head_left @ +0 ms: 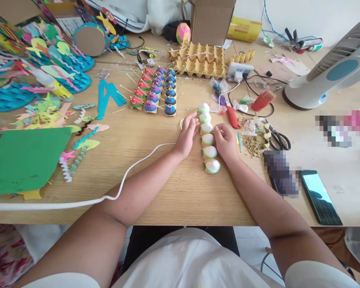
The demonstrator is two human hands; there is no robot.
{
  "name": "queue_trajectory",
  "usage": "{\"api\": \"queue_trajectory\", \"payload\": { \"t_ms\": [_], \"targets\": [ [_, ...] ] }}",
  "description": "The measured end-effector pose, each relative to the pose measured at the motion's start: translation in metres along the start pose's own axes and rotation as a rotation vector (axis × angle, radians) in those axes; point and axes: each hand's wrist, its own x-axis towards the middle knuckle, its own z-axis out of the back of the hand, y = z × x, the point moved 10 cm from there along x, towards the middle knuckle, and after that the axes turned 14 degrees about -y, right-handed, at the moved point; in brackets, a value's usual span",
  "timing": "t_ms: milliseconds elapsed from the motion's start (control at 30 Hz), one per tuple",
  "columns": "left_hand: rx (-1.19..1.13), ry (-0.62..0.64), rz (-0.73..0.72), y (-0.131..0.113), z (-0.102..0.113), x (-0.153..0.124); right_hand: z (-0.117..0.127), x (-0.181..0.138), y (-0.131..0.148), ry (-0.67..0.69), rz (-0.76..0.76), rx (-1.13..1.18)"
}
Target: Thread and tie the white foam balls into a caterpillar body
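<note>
A strip cut from an egg carton (210, 152) lies lengthwise on the table before me. Its cups are topped with white clay mounds ringed by pale green edges. My left hand (186, 136) is on the strip's left, its fingers loosely extended and slightly apart, holding nothing. On the other side, my right hand (226, 141) has its fingers curled against the edge of the middle cups. Those fingertips are partly hidden, but they appear to grip the strip. Behind stand three painted egg-carton strips (153, 96), red, purple and blue, with pins sticking out.
Uncut egg cartons (199, 60) are at the back. Paper cut-outs and a green sheet (27, 158) cover the left. Scissors (279, 139), a phone (321, 198) and a white fan (327, 72) are on the right. A white cable (129, 170) crosses over my left arm.
</note>
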Motion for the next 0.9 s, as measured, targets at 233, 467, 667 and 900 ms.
{"api": "queue_trajectory", "payload": {
  "t_ms": [233, 467, 667, 900],
  "targets": [
    [0.183, -0.072, -0.235, -0.027, 0.009, -0.018, 0.003, 0.0, -0.005, -0.026, 0.018, -0.024],
    [0.142, -0.137, -0.161, -0.019, 0.015, -0.014, -0.005, -0.003, -0.009, 0.001, -0.018, 0.052],
    [0.194, -0.103, -0.192, -0.019, 0.016, -0.013, -0.009, -0.003, -0.01, 0.036, -0.028, 0.066],
    [0.22, -0.113, -0.267, -0.027, 0.016, -0.012, -0.005, -0.002, 0.002, 0.066, 0.019, 0.023]
  ]
}}
